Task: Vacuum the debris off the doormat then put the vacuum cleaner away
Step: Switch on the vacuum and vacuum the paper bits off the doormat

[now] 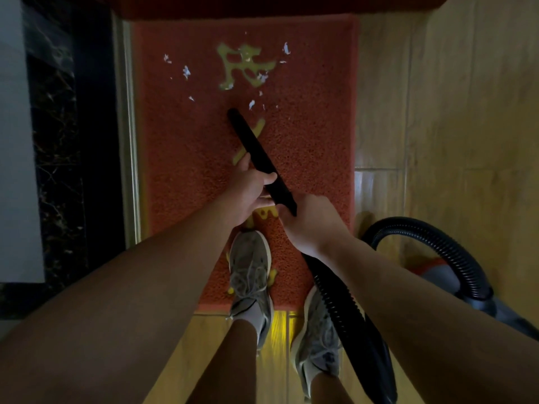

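A red doormat (315, 135) with yellow characters lies on the floor in front of me. Several small white scraps of debris (186, 72) are scattered over its far half. A black vacuum nozzle (250, 141) points up and left, its tip just short of the nearest scraps. My left hand (250, 191) grips the nozzle's middle. My right hand (309, 223) grips its rear end, where the ribbed black hose (335, 298) joins. The hose loops right to the vacuum cleaner body (446, 275), orange and grey, on the floor.
My two feet in grey sneakers (250, 272) stand at the mat's near edge, the left one on the mat. A dark marble wall (58, 141) and metal door frame (128, 126) run along the left. Yellow wooden floor (452, 112) lies to the right.
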Tool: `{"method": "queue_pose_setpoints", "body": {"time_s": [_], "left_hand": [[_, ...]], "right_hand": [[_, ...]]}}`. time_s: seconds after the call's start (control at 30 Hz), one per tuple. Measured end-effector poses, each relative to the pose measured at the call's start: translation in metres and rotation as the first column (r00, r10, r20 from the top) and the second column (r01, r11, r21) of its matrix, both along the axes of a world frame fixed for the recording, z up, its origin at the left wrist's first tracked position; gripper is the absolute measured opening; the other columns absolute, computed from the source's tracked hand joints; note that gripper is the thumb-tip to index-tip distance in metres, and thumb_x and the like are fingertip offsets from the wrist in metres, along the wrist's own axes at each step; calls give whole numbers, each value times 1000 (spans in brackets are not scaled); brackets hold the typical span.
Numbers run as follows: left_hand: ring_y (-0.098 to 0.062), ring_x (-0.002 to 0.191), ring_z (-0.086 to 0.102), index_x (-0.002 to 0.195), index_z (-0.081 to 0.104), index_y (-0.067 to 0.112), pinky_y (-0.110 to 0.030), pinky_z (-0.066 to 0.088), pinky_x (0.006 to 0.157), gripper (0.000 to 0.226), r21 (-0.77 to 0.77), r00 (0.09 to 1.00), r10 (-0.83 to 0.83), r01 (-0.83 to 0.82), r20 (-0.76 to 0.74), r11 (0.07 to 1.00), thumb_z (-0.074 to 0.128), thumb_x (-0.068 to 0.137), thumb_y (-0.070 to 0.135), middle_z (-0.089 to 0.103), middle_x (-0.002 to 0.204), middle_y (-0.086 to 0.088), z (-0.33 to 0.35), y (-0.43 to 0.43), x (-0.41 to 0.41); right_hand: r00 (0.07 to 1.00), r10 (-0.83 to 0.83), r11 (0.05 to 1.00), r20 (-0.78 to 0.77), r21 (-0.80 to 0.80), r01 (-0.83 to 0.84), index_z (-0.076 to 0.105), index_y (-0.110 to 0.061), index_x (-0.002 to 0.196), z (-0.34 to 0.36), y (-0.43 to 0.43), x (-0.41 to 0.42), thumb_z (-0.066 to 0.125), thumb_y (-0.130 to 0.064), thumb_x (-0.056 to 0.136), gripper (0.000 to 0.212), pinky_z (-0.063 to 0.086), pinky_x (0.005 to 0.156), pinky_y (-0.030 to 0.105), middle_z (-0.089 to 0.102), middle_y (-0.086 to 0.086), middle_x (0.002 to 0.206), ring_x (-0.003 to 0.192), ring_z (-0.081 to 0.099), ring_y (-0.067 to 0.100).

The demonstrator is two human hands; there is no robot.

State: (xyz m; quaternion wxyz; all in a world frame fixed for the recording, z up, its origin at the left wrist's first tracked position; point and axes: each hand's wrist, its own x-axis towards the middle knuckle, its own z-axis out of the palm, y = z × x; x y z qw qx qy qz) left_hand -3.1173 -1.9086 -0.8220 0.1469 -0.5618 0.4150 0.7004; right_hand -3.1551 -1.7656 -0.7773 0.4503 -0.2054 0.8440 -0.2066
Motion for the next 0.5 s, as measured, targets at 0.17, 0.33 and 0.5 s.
{"method": "queue_pose_setpoints", "body": {"time_s": [0.17, 0.33, 0.5], "left_hand": [[-28, 103, 72, 155, 35, 36, -42, 58, 70, 73, -11, 1000, -11, 11, -3, 1000, 58, 97, -3, 65, 130, -4, -1, -2, -6], [-31, 103, 72, 157, 30, 37, -43, 61, 70, 79, -10, 1000, -20, 20, -7, 1000, 59, 96, -4, 61, 137, -6, -2, 3, -14], [-34, 109, 70, 159, 27, 37, -51, 62, 82, 82, 1, 997, -74, 74, -6, 997, 61, 96, -1, 59, 141, -8, 1, 12, -22]], "right_hand": [[1000, -2, 1000, -9, 1, 2, 62, -18, 101, -1, -2, -4, 47, -38, 101, 25, 38, 46, 27, 64, 2, 72, 55, 60, 18], [999, -22, 1000, -35, -12, 21, 62, -16, 102, -4, 5, -8, 47, -38, 101, 26, 33, 45, 26, 65, 3, 73, 56, 59, 19], [998, -61, 998, -22, -13, 61, 61, -18, 104, 1, 16, -10, 46, -36, 101, 23, 35, 45, 25, 64, 2, 72, 54, 60, 17]]}}
